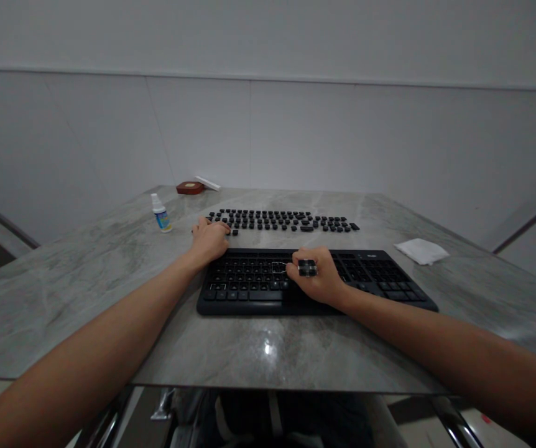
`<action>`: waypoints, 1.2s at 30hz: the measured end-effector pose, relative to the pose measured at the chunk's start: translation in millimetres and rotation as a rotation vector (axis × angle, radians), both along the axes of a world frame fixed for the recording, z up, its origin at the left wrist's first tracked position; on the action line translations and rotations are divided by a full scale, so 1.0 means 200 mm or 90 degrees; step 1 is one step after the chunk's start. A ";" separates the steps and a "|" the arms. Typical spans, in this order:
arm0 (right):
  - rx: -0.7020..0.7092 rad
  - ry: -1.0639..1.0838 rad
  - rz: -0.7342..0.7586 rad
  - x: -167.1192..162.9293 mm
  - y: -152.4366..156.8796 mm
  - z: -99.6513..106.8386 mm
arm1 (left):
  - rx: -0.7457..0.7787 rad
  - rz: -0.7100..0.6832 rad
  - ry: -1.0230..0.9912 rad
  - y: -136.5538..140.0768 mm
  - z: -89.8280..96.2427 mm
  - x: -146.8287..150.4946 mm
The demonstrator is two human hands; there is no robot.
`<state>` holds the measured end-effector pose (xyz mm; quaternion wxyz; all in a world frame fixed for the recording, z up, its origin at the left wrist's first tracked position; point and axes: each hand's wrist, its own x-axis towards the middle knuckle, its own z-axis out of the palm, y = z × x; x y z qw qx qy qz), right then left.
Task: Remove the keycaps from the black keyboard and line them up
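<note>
A black keyboard (231, 305) lies flat on the grey marbled table. My right hand (319, 283) is over its middle, closed around a keycap puller (308, 268) with a dark body and thin wire loops. The wire ends point left, just over the keys; whether they grip a key I cannot tell. Beyond the keyboard's far left corner, my left hand (208, 238) rests palm down by the loose keycaps (268, 218), fingers apart and partly hidden. Those black keycaps are laid out in rows behind the keyboard.
To the left stands a small spray bottle (161, 214). A reddish-brown box (189, 187) and a white strip (207, 183) are at the back left. On the right lies a folded white tissue (421, 251). The table's front edge runs beneath my forearms; a wall rises behind.
</note>
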<state>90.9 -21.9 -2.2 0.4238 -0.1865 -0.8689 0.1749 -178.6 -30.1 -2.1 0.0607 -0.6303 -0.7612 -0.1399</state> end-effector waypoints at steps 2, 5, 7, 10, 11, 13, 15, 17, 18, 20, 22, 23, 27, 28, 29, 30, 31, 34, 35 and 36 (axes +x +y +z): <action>-0.002 0.003 0.004 0.00 0.00 -0.01 | -0.001 0.001 0.003 0.00 0.00 0.00; 0.000 0.012 0.011 0.00 0.00 0.00 | -0.001 0.003 0.007 0.00 -0.01 0.00; 0.003 0.008 0.005 0.00 0.00 0.00 | -0.001 0.003 0.008 0.01 -0.01 -0.01; 0.001 -0.006 -0.011 0.00 -0.01 0.01 | 0.001 -0.003 0.006 0.01 -0.01 -0.01; 0.001 -0.008 -0.012 0.00 -0.01 0.01 | 0.001 -0.009 0.005 0.01 -0.01 -0.01; 0.002 -0.004 -0.010 0.00 -0.01 0.01 | 0.002 -0.029 0.002 0.01 0.00 -0.01; 0.004 0.000 -0.005 0.00 0.00 0.01 | -0.001 -0.050 0.000 0.01 -0.01 -0.01; 0.005 -0.002 -0.006 0.00 0.00 0.01 | -0.004 -0.064 -0.001 0.01 -0.01 -0.01; 0.007 -0.004 -0.008 0.00 0.00 0.01 | -0.006 -0.068 -0.001 0.02 -0.01 -0.01; 0.008 -0.007 -0.011 0.00 0.00 0.01 | -0.008 -0.073 -0.001 0.02 -0.02 -0.01; 0.010 -0.003 -0.009 0.00 0.00 0.00 | -0.008 -0.076 -0.002 0.02 -0.03 -0.01; 0.010 0.000 -0.007 0.00 0.00 0.00 | -0.008 -0.078 -0.002 0.02 -0.03 -0.02; 0.017 -0.002 0.001 0.00 0.00 -0.01 | -0.004 -0.081 0.000 0.03 -0.03 -0.02; 0.022 -0.005 0.007 0.00 0.00 -0.01 | 0.000 -0.083 0.002 0.02 -0.03 -0.01; 0.032 -0.010 0.019 0.00 0.00 -0.01 | 0.007 -0.085 0.003 0.02 -0.02 -0.01; 0.048 -0.013 0.039 0.00 -0.01 -0.01 | 0.020 -0.094 0.003 0.02 -0.01 0.00; 0.071 -0.018 0.069 0.00 -0.01 0.00 | 0.036 -0.113 0.002 0.01 0.00 0.02; 0.160 -0.041 0.175 0.01 -0.02 0.00 | 0.099 -0.242 -0.013 -0.02 0.04 0.07; 0.191 -0.056 0.202 0.01 -0.02 0.00 | 0.117 -0.299 -0.022 -0.04 0.05 0.09; 0.222 -0.071 0.220 0.01 -0.02 0.01 | 0.130 -0.358 -0.032 -0.06 0.06 0.11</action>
